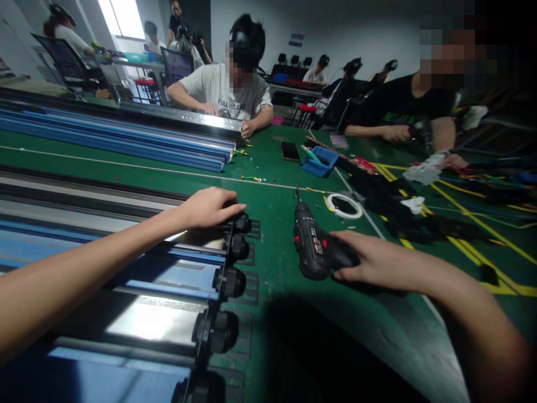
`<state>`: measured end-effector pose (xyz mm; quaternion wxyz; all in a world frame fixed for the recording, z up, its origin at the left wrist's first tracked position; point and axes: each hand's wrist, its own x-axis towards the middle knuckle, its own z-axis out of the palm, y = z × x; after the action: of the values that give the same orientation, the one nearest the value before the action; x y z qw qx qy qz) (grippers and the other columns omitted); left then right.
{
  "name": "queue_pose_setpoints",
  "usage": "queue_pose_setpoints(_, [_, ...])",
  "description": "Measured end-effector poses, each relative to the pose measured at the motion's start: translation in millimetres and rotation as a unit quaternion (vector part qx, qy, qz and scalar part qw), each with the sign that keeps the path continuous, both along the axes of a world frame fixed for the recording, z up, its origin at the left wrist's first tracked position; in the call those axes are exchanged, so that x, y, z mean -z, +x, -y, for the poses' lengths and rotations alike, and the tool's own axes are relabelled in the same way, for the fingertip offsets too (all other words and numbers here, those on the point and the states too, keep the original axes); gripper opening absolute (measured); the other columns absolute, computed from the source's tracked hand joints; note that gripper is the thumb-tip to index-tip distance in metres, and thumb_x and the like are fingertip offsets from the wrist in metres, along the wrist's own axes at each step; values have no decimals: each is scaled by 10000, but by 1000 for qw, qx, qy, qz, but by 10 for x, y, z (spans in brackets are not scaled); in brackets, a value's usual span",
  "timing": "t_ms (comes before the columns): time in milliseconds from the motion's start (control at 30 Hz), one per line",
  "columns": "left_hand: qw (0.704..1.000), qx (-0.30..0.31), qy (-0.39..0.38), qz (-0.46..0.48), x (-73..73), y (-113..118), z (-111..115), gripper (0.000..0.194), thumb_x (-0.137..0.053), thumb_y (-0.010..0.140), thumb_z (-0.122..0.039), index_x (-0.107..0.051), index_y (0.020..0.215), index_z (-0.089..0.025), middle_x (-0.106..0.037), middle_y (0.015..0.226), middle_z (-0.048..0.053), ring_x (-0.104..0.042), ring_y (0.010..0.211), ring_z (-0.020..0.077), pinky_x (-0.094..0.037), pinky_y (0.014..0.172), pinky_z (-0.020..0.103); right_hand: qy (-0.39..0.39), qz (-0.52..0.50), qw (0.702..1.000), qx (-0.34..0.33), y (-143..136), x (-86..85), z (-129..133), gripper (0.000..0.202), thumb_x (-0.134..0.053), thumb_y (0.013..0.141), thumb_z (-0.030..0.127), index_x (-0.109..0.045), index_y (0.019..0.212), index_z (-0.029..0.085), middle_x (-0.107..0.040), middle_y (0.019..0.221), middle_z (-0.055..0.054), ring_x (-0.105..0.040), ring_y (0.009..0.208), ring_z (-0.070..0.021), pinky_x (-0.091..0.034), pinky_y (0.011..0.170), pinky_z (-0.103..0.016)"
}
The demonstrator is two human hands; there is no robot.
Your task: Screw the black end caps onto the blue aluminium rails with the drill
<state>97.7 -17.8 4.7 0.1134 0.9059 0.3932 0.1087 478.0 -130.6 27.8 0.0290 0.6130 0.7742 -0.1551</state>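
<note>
My left hand (212, 207) lies over the end of the farthest bar in a row of long metal profiles (163, 268), fingers bent round its end and partly hidden. Just beside the thumb is a black cable gland (242, 223); similar glands with slotted black tabs line the profile ends toward me. Over the green table, my right hand (363, 260) is closed round the handle of a black cordless drill (309, 240) with red marks. The drill lies on its side, its bit pointing away from me. I cannot tell whether it touches the tabletop.
Beyond the drill lie a white cable coil (344, 206), a blue bin (319, 161) and a phone (290, 150). More blue profiles (168, 143) lie across the table, where a person in a white shirt works. Another person holds a tool at the right, near wires (482, 190).
</note>
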Motion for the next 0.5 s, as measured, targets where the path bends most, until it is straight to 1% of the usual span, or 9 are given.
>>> queue_pose_setpoints(67, [1000, 6, 2, -4, 14, -8, -9, 504, -381, 1024, -572, -708, 1002, -189, -742, 912, 93, -695, 841, 247, -430, 719, 312, 1, -15, 1000, -19, -120, 171, 63, 586, -726, 714, 302, -659, 1284, 181, -725, 1192, -129, -704, 1058, -325, -582, 906, -410])
queue_pose_setpoints(100, [1000, 9, 3, -5, 19, -14, -14, 491, -384, 1025, -564, -703, 1003, -191, -741, 915, 91, -694, 840, 245, -428, 717, 311, 15, -11, 1000, -18, -184, 245, 81, 607, -688, 744, 283, -616, 1334, 159, -704, 1223, -153, -681, 1103, -341, -566, 934, -434])
queue_pose_setpoints(133, [1000, 12, 3, -5, 22, -20, -19, 477, -387, 1026, -554, -698, 1007, -192, -742, 924, 89, -694, 842, 243, -427, 714, 308, 45, 1, 999, -11, -242, 308, 96, 654, -655, 775, 275, -554, 1404, 128, -681, 1252, -183, -660, 1135, -360, -554, 945, -460])
queue_pose_setpoints(200, [1000, 15, 1, -7, 23, -31, -26, 446, -393, 1026, -532, -688, 1028, -198, -743, 951, 85, -694, 850, 239, -424, 706, 302, 104, 35, 994, 17, -332, 402, 128, 760, -596, 830, 264, -384, 1535, 75, -640, 1296, -236, -635, 1162, -390, -546, 932, -499])
queue_pose_setpoints(233, [1000, 16, -1, -10, 22, -35, -27, 433, -393, 1025, -521, -685, 1043, -201, -744, 965, 84, -695, 856, 240, -423, 702, 299, 123, 50, 991, 29, -360, 430, 148, 790, -574, 847, 255, -317, 1571, 69, -631, 1301, -247, -634, 1157, -397, -548, 916, -508])
queue_pose_setpoints(267, [1000, 16, -3, -14, 19, -38, -28, 423, -393, 1024, -512, -682, 1058, -204, -746, 978, 84, -696, 868, 242, -423, 702, 298, 133, 62, 989, 36, -378, 446, 168, 797, -559, 857, 242, -286, 1586, 76, -632, 1294, -246, -638, 1144, -396, -550, 901, -509])
queue_pose_setpoints(300, [1000, 15, -4, -18, 16, -41, -28, 418, -391, 1023, -504, -680, 1072, -206, -747, 991, 85, -697, 881, 246, -423, 704, 299, 135, 68, 988, 36, -387, 452, 187, 789, -550, 860, 231, -285, 1589, 91, -637, 1283, -236, -643, 1131, -391, -553, 889, -504])
queue_pose_setpoints(400, [1000, 13, -4, -27, 10, -43, -25, 416, -384, 1018, -490, -676, 1088, -203, -749, 1014, 94, -695, 901, 256, -426, 713, 304, 133, 75, 988, 25, -384, 433, 229, 732, -538, 864, 224, -344, 1562, 123, -636, 1294, -209, -637, 1144, -376, -558, 863, -477])
queue_pose_setpoints(500, [1000, 16, -1, -27, 13, -46, -26, 420, -376, 1014, -485, -673, 1085, -197, -747, 1011, 96, -691, 888, 248, -418, 703, 297, 142, 76, 986, 35, -381, 412, 248, 686, -542, 886, 283, -382, 1543, 167, -636, 1328, -183, -642, 1154, -371, -557, 792, -437])
